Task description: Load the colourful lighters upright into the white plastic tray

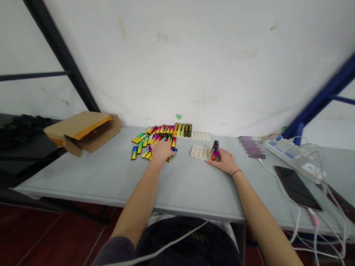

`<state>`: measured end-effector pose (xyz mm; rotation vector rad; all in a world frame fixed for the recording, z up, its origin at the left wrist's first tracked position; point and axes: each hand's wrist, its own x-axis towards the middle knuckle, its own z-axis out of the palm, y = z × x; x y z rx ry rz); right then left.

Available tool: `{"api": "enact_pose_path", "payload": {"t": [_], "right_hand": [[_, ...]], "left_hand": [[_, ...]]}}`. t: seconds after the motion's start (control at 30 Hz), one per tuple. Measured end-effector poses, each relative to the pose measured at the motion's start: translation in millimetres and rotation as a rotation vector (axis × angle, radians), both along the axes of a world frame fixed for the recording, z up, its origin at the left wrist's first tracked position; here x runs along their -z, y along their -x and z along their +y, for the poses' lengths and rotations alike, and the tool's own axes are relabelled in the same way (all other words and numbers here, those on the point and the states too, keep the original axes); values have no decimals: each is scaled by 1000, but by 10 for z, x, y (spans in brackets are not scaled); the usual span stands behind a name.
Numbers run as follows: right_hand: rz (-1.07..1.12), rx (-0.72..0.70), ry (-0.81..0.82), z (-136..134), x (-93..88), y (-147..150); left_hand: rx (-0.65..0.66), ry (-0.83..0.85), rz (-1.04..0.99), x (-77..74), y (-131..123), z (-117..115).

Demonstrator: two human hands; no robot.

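My left hand (162, 150) reaches into a loose pile of shiny rainbow-coloured lighters (141, 138). Its fingers bend down around a lighter, with their tips partly hidden among the pieces. On the right, a white tray with round pockets (199, 151) lies flat. Along its right end stands a row of upright purple-orange lighters (214, 151) with dark tops. My right hand (224, 162) is curved around that end of the tray, thumb at the front and fingers behind, against the row.
Behind the pile stands a block of upright yellow-green and brown lighters (182, 129), beside a second white tray (202, 135). An open cardboard box (81, 131) lies on the left. A phone (298, 187), a power strip (296, 157) and loose white cables occupy the right.
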<state>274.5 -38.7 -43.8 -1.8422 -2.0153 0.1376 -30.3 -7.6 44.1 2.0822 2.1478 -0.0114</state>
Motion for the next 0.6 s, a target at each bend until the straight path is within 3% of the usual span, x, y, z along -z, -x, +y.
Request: {"api": "enact_pose_path", "payload": {"t": [0.27,0.4,0.5,0.6], "right_hand": [[14,-23,-8,-2,8,5],[15,-31,2,0,-5,-4],[8,-47,8,3,-16,-10],[-2,-46,3,4,-14,-16]], "left_hand": [[9,-146,-84,90,-104,-18],[3,-354,-195,123,-139,9],[-7,-537,-420,131,-208,55],[-27,-509,-907,159,-316,94]]}}
